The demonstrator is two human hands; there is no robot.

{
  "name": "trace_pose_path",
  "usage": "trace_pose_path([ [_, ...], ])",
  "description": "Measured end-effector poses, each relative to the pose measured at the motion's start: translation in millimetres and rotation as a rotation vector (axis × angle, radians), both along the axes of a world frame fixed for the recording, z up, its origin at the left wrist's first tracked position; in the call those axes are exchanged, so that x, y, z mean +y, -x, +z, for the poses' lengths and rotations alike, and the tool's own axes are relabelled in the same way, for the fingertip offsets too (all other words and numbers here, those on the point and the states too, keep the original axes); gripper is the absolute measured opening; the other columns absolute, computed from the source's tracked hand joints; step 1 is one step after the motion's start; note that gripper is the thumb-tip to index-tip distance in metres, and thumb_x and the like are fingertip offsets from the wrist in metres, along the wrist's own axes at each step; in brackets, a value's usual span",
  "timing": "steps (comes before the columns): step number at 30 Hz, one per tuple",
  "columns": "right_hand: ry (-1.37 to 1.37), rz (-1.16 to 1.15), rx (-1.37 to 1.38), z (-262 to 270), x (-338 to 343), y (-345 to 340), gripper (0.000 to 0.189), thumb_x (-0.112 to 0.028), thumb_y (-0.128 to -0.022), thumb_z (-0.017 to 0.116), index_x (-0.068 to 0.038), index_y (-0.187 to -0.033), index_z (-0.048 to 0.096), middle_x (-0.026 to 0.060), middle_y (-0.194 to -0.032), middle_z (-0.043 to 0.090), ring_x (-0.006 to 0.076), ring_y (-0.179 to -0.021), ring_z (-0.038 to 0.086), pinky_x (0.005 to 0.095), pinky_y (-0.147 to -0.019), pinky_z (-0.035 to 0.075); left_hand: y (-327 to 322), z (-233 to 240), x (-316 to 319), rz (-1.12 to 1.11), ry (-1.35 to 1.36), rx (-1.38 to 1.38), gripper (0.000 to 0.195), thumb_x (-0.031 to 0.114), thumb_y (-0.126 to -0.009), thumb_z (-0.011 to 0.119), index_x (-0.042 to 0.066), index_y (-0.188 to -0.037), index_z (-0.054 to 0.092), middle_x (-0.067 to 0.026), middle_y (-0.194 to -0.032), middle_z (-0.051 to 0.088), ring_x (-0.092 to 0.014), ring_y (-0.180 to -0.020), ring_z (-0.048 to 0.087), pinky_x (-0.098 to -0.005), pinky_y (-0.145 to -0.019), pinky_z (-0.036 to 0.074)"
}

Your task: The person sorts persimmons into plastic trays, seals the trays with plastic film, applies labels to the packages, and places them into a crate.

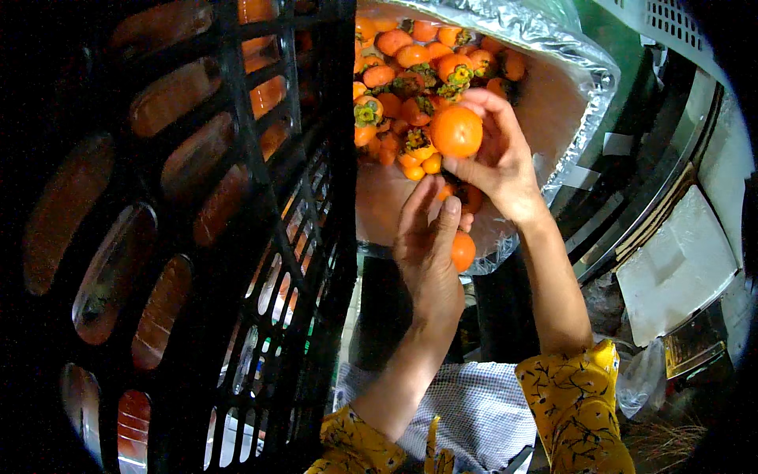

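Observation:
My right hand (pixel 503 157) pinches a smooth orange persimmon (pixel 457 131) between thumb and fingers. Its round side faces up; no calyx shows on it. Below and to the left, my left hand (pixel 427 255) is curled, thumb raised, around another persimmon (pixel 463 252) that is partly hidden by the hand. More orange fruit shows behind its thumb; whether that is held I cannot tell. Both hands are over the near part of a tub (pixel 586 127) lined with clear plastic film. A heap of persimmons (pixel 413 56), many with green-brown calyxes, fills the tub's far left part.
A large black slatted plastic crate (pixel 349 148) rises close on the left and hides the tub's left side. A white perforated plastic basket (pixel 675 26) is at the upper right. Flat whitish sheets (pixel 678 266) and a clear plastic bag (pixel 642 376) lie to the right.

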State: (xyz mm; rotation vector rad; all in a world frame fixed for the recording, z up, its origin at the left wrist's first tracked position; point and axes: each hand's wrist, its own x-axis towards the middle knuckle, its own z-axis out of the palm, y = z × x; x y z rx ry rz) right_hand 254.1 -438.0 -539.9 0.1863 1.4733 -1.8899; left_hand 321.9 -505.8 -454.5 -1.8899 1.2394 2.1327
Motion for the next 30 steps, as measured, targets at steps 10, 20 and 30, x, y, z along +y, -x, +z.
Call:
trace_pose_path([
  [10,-0.11,0.536,0.054,41.5,34.7,3.8,0.061,-0.007,-0.065,0.077,-0.008,-0.121,0.054,0.0091,-0.118,0.053,0.0194,-0.115,0.045,0.0327,-0.096,0.039,-8.7,-3.9,1.4,0.0,-0.336,0.118,0.053,0.053,-0.091,0.038,0.007,-0.113,0.051,-0.0062,-0.102,0.057,-0.014,-0.077,0.056,-0.0267,-0.064,0.047],
  [20,-0.821,0.463,0.486,-58.0,-26.8,47.0,0.032,-0.011,-0.081,0.058,-0.003,-0.112,0.057,0.0143,-0.103,0.063,0.0276,-0.097,0.059,0.0356,-0.085,0.046,-8.5,1.9,-8.6,0.146,-0.365,0.083,0.034,0.034,-0.092,0.046,0.009,-0.115,0.047,-0.0054,-0.107,0.056,-0.018,-0.084,0.059,-0.0324,-0.062,0.051],
  [30,-1.189,1.095,1.235,-140.3,-67.8,83.6,0.027,-0.019,-0.087,0.047,-0.003,-0.104,0.062,0.0108,-0.111,0.061,0.0243,-0.106,0.054,0.0459,-0.086,0.044,-16.8,0.9,-11.9,0.112,-0.459,0.211,0.027,0.022,-0.09,0.054,0.014,-0.115,0.047,-0.0064,-0.118,0.049,-0.019,-0.108,0.051,-0.0358,-0.071,0.054],
])
